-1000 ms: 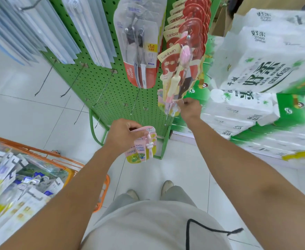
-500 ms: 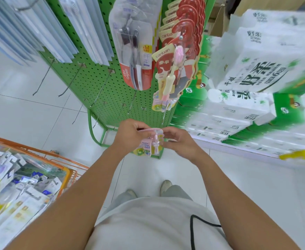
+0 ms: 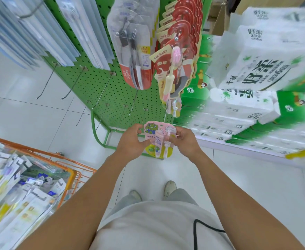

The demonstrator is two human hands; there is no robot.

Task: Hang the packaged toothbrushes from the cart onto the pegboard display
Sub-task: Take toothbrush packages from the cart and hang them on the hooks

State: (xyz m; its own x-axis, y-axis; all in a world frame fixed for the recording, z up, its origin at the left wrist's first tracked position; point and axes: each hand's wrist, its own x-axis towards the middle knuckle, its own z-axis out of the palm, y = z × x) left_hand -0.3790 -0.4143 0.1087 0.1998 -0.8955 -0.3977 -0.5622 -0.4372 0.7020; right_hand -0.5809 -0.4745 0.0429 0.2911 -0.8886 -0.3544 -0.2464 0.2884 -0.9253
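A pink and yellow toothbrush pack (image 3: 157, 139) with a green cartoon figure is held upright in front of me, below the green pegboard (image 3: 112, 91). My left hand (image 3: 132, 141) grips its left edge and my right hand (image 3: 184, 141) grips its right edge. The orange cart (image 3: 70, 170) at lower left is full of packaged toothbrushes (image 3: 18, 192). A matching pink pack (image 3: 174, 107) hangs on a low peg at the pegboard's right edge. Red toothbrush packs (image 3: 180, 42) and a Colgate pack (image 3: 135, 51) hang above.
Several bare metal pegs (image 3: 101, 92) stick out of the lower pegboard. Stacked tissue packs (image 3: 256, 69) fill the right side. Blue-white packs (image 3: 21, 27) hang at upper left. My feet (image 3: 153, 192) stand on white floor tiles.
My right hand came down from the hanging pink pack at the pegboard and took hold of the pack in my left hand. The pack now stands more upright between both hands.
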